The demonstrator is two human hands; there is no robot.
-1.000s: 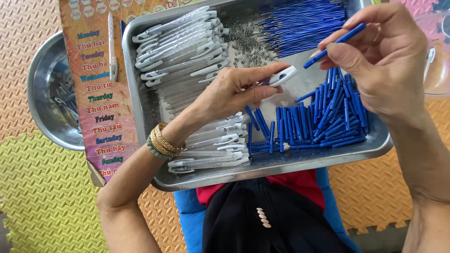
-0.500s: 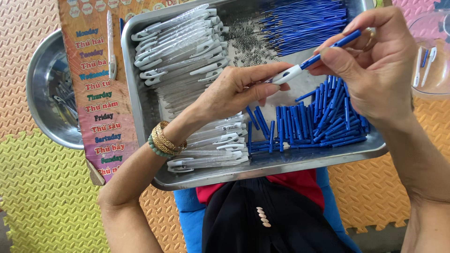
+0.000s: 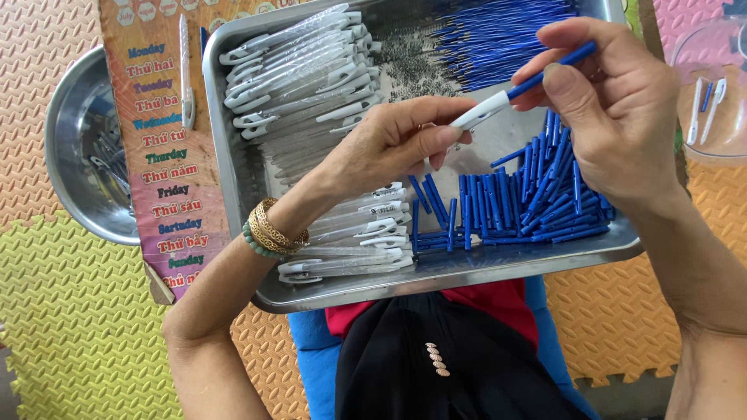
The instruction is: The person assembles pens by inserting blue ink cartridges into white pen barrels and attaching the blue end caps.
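Left hand [image 3: 389, 144]: pinches the white pen barrel [image 3: 484, 110].
Right hand [image 3: 611, 117]: grips the blue pen piece [image 3: 554, 68], joined to it above the steel tray [image 3: 233, 155].

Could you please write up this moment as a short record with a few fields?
left hand: pinches the white pen part
right hand: grips the blue pen part, joined end to end with the white one
tray: metal, on the lap, under both hands
in tray: white pen barrels at left, loose blue pieces at right
beside tray: metal bowl, printed chart
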